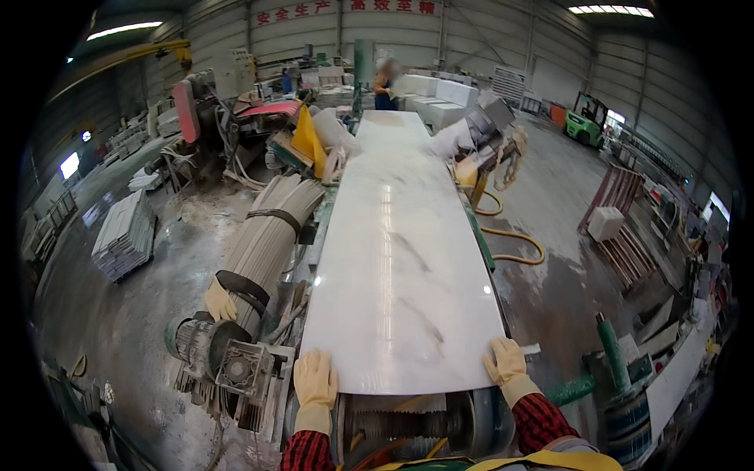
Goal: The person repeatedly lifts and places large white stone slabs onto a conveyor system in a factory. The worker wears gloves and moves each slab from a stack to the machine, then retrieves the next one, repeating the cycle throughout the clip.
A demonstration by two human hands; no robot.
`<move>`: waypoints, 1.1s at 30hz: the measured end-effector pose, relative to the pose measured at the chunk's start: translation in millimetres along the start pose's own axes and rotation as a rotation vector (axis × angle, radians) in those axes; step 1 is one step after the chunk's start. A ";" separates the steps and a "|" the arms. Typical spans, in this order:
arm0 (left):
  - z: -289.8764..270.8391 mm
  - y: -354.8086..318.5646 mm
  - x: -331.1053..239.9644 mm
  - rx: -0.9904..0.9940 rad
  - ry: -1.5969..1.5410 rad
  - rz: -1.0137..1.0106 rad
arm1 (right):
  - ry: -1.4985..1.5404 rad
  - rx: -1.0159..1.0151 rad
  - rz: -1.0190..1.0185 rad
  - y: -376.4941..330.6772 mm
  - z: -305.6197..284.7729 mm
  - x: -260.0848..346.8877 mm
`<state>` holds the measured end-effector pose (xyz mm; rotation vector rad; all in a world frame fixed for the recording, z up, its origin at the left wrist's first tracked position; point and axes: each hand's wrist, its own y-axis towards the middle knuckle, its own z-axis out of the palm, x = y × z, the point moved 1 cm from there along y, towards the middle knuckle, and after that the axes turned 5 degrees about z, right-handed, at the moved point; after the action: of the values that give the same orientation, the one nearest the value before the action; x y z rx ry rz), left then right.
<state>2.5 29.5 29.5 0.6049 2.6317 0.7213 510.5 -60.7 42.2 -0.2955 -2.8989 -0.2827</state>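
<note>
A long, glossy white stone slab (404,290) with grey veins, like polished marble, stretches away from me along the middle of a machine bed. My left hand (316,381), in a cream rubber glove, grips its near left corner. At the near right corner, my right hand (509,363), gloved alike, has its fingers bent against the slab's side edge. The undersides of both hands are hidden. Below the slab's near end shows a ribbed roller (408,424).
Left of the bed are a motor (204,341), a loose cream glove (220,300) and a strapped bundle of long strips (267,228). A yellow hose (514,247) loops at right. Another person (385,86) stands beyond the far end. A green forklift (585,122) is far right.
</note>
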 end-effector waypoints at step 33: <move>7.2 -20.1 10.4 0.061 0.131 -0.133 | 0.135 -0.207 -0.270 29.5 -3.3 6.1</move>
<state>-9.5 21.7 10.4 0.4069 2.7919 0.6631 511.7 -32.0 51.7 0.0832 -2.7747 -0.6231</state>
